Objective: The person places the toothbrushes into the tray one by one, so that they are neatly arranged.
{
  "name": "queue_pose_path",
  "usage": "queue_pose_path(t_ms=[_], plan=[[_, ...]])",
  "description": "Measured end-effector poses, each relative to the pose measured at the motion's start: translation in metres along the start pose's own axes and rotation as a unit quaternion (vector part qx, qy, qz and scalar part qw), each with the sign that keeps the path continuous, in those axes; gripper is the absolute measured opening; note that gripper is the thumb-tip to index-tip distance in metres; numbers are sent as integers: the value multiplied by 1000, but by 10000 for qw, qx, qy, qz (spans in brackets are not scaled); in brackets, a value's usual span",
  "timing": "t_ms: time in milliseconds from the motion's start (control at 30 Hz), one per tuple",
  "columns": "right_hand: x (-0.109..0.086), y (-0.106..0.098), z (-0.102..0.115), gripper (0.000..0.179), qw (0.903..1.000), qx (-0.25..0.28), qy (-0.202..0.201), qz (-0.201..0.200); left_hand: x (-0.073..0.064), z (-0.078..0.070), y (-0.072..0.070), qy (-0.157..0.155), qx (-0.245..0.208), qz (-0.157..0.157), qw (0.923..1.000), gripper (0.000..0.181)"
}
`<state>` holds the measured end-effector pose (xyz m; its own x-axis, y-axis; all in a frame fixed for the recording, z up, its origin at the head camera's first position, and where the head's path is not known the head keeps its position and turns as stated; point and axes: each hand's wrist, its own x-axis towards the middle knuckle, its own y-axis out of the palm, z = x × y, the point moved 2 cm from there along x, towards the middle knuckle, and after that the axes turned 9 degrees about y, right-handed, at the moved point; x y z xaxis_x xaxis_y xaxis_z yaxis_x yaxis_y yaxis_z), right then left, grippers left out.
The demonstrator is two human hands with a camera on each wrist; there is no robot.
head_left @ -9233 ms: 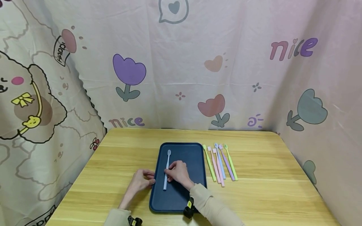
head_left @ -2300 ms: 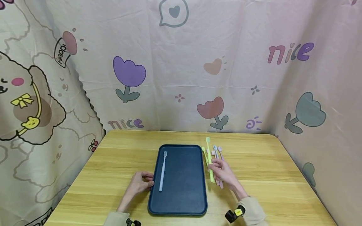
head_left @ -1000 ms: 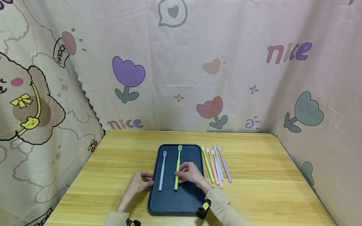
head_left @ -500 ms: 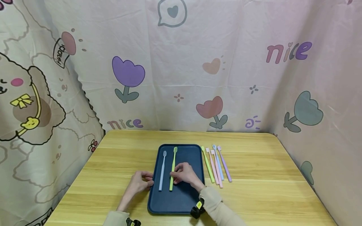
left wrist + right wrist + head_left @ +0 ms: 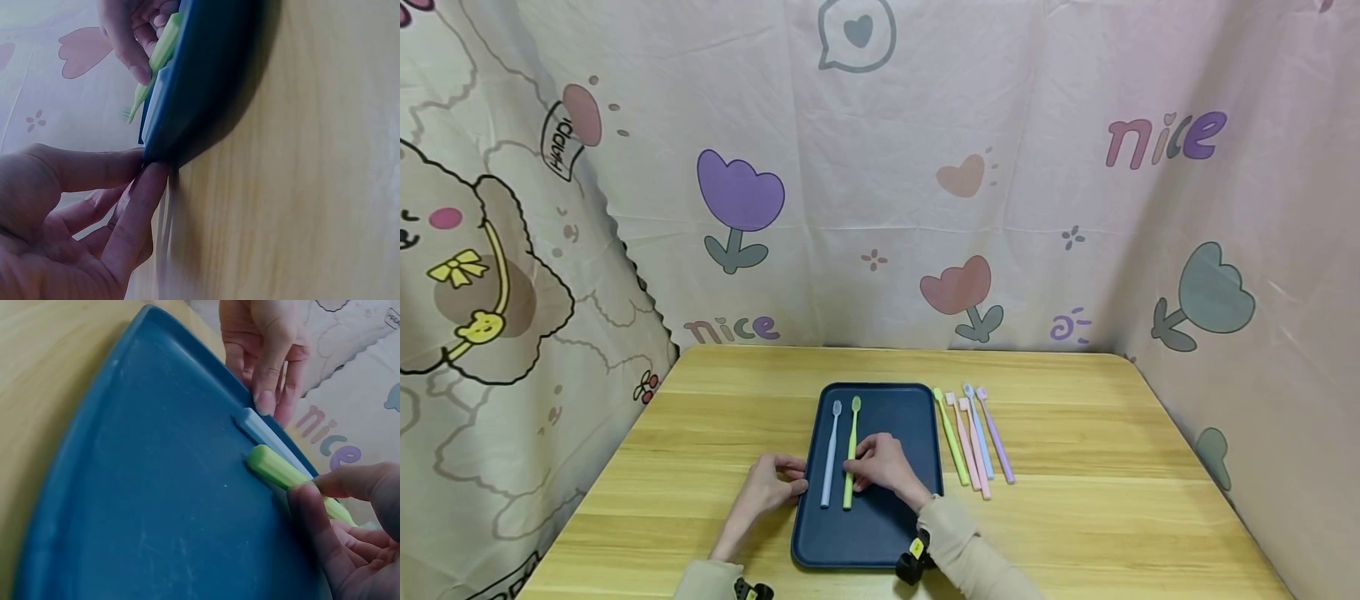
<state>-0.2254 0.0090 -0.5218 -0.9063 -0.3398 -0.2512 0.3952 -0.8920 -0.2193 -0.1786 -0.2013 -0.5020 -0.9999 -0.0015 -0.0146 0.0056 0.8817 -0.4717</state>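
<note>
My right hand [image 5: 887,463] pinches a lime-green toothbrush [image 5: 853,429] by its handle, low over the dark blue tray [image 5: 887,542]. The brush is nearly parallel to a pale blue toothbrush [image 5: 830,458] that lies on the tray's left side, a narrow gap between them. In the right wrist view, thumb and fingers close on the green handle [image 5: 275,466] just past its rounded end. My left hand [image 5: 773,481] pinches the tray's left rim. The left wrist view shows its thumb and a finger [image 5: 137,219] on either side of that edge.
Right of the tray, on the wooden table [image 5: 1112,467], lie another green toothbrush [image 5: 951,437], two pink toothbrushes [image 5: 976,458], a blue toothbrush [image 5: 981,433] and a purple toothbrush [image 5: 997,437], side by side. A printed curtain [image 5: 850,167] hangs behind the table and along its sides.
My right hand set down the pale blue toothbrush, took a green one from the right-hand group and carried it left over the tray, lately edging closer to the blue one. My left hand stayed.
</note>
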Motion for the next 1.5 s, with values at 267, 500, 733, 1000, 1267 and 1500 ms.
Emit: queue_pose_path(t_ms=[267, 500, 733, 1000, 1267, 1500], plan=[[0, 5, 0, 28, 9983, -501, -138, -276, 0, 0, 0, -25, 20, 10, 10000, 21], [0, 9, 0, 36, 9940, -901, -329, -522, 0, -1, 0, -54, 5, 22, 10000, 21], [-1, 7, -4, 39, 9961, -699, -328, -432, 0, 0, 0, -78, -29, 39, 10000, 22], [-1, 8, -5, 37, 9968, -629, -337, -360, 2, 2, 1, -25, -34, 19, 10000, 22], [0, 10, -3, 38, 9970, -611, -309, -353, 2, 2, 1, -35, -49, 22, 10000, 23], [1, 10, -2, 39, 9968, -638, -322, -352, 2, 3, 1, -22, -103, 6, 9999, 23]])
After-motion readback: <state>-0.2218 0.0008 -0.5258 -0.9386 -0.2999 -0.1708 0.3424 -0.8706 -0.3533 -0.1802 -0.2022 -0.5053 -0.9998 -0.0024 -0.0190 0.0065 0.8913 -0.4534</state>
